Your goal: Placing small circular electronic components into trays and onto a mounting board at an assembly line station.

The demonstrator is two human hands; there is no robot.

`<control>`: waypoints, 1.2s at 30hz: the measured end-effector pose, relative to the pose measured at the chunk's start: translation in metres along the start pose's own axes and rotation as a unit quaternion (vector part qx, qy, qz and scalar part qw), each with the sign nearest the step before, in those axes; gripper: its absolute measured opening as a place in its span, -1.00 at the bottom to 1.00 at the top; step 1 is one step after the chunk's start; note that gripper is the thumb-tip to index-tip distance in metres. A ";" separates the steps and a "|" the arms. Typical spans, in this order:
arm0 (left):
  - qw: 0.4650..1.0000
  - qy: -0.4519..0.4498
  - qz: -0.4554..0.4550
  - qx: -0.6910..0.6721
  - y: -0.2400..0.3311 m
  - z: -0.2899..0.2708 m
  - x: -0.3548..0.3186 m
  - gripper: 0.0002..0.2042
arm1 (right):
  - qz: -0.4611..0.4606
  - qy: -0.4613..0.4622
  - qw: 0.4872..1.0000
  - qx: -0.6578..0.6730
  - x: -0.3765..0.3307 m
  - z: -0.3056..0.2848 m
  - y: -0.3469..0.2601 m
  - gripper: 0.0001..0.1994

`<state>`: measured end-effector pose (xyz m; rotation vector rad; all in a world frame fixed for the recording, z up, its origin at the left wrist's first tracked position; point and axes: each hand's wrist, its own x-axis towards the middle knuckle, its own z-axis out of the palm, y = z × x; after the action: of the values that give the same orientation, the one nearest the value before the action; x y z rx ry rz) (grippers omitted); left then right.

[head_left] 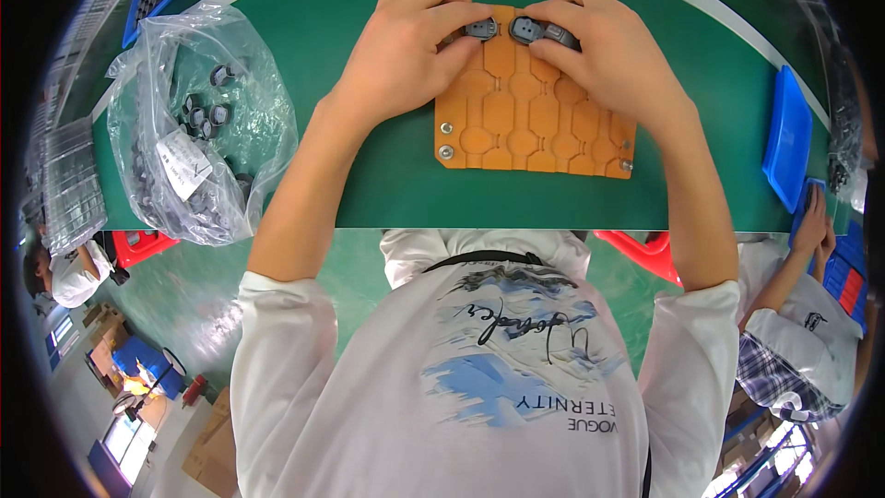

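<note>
The left hand [398, 51] pinches a small grey piece [479, 29] between thumb and forefinger at the far left corner of an orange board; the right hand [616, 51] has its thumb and forefinger closed around a rounded dark grey part [527, 30], with another grey part [559, 35] just beside it, half covered by the fingers; whether these pieces are seated in the board or held above it, I cannot tell; the orange board [535, 166] lies flat on the green table [369, 189], with metal studs [446, 152] near its corners; by the look of it the work is at an early stage, since grey pieces show only along the far edge, while the hollows in the nearer rows hold nothing and some are hidden by the right hand; to the left, a clear plastic bag [263, 83] holds many more dark parts [195, 120], so plenty seem left to handle; a blue tray [786, 138] stands at the table's right edge; beyond it, a co-worker [811, 341] in a white top sits with both hands at a blue thing.
</note>
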<state>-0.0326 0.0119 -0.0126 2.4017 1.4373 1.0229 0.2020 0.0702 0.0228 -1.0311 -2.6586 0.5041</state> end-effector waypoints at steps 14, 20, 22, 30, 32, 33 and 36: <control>0.990 -0.116 -0.078 0.027 0.012 -0.012 0.019 -0.72 | -0.010 -0.050 0.994 -0.096 0.008 -0.009 -0.008 -0.72; 0.992 -0.099 -0.067 0.049 0.010 -0.010 0.017 -0.75 | -0.002 -0.182 0.963 -0.198 0.039 -0.034 -0.040 -0.77; 0.991 -0.094 -0.073 0.053 0.011 -0.007 0.017 -0.75 | 0.055 -0.277 0.940 -0.190 0.042 -0.037 -0.044 -0.83; 0.997 -0.032 -0.061 0.026 0.011 0.003 0.009 -0.78 | 0.008 0.063 0.996 -0.066 -0.017 -0.019 0.030 -0.60; 0.997 -0.013 -0.052 0.048 0.016 0.004 0.008 -0.76 | 0.042 0.065 0.993 -0.088 -0.039 -0.006 0.015 -0.54; 0.999 -0.014 -0.038 0.032 0.022 0.007 0.013 -0.74 | 0.082 0.071 0.988 -0.111 -0.050 0.003 0.007 -0.47; 0.999 -0.032 0.019 -0.027 0.042 0.022 0.027 -0.70 | 0.050 0.079 0.988 -0.124 -0.060 0.011 -0.002 -0.34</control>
<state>0.0198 0.0164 0.0030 2.4086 1.3313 0.9705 0.2401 0.0252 0.0080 -1.2233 -2.5815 0.1039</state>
